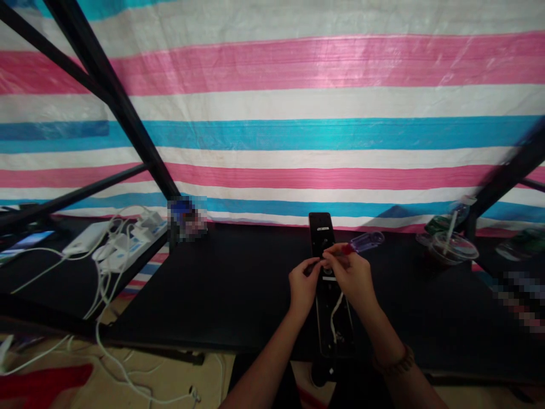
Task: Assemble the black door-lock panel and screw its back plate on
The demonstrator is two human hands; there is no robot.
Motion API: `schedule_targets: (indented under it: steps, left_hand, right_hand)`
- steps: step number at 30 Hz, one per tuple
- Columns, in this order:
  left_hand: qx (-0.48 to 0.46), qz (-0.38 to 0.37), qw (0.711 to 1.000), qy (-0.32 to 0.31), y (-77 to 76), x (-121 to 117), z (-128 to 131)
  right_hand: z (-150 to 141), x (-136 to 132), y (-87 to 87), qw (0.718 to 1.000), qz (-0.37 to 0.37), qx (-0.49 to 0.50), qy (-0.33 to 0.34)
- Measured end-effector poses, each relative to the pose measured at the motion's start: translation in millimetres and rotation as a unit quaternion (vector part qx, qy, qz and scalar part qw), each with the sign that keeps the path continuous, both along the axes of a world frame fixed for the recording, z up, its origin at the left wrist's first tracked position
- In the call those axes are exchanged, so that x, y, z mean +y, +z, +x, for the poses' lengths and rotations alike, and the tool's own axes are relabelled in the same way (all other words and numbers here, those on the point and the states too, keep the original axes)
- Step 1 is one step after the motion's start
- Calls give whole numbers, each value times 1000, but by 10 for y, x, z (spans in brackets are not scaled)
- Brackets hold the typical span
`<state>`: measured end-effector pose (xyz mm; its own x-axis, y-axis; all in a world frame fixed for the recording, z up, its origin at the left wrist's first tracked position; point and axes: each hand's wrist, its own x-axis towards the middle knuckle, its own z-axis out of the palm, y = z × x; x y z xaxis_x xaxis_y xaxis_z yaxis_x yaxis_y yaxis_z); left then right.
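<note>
A long, narrow black device (pixel 335 318) lies on the black table, its far end toward the striped sheet. White labels and a short white cable (pixel 335 318) show on its face. Over its middle my right hand (pixel 354 278) is closed on a screwdriver (pixel 366 241), whose clear purple handle with a red collar points out to the right. My left hand (pixel 304 287) is closed in a pinch at the device's left edge, its fingertips meeting those of the right hand. What sits between the left fingertips is too small to make out, and the screwdriver's tip is hidden.
Right of the device stands a clear plastic cup (pixel 453 249) with a straw, beside a green-labelled bottle (pixel 443 221) lying down. On the left table are a white power strip (pixel 131 247) and tangled white cables. Black metal posts (pixel 128 113) rise before the striped sheet (pixel 298 102).
</note>
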<state>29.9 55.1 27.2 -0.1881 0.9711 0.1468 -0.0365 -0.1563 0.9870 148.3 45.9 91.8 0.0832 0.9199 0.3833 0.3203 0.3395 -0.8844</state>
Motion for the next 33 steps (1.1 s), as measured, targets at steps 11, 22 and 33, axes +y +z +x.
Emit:
schedule_targets:
  steps: [11, 22, 33]
  left_hand:
    - [19, 13, 1000, 14, -104, 24, 2]
    - [193, 118, 974, -27, -118, -113, -213]
    - [190, 143, 971, -36, -240, -155, -249]
  right_hand:
    - [6, -79, -104, 995, -3, 56, -80]
    - [824, -363, -729, 868, -55, 444, -215]
    - [1321, -361, -1139, 952, -118, -159, -233]
